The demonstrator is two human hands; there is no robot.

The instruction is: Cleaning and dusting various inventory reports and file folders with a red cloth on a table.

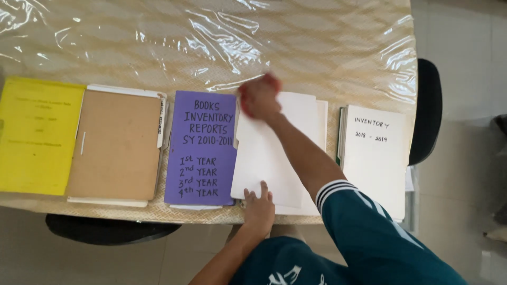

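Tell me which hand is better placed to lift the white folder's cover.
Probably the right hand: it is at the upper left corner of the white folder, while the left hand lies flat on its bottom edge, pinning it.

- The person wears a dark teal short-sleeved shirt (369, 237) of smooth sports-jersey fabric.
- The right sleeve ends in a cuff (334, 190) ringed with narrow white and dark stripes.
- A pale diagonal stripe runs down that sleeve from the cuff toward the shoulder.
- White printed shapes (282, 277) show on the shirt's front, cut off by the lower edge of the view.
- Both forearms are bare below the sleeves; the right hand (260, 97) is blurred, the left hand (257, 207) sharp, and no rings or watch are visible.
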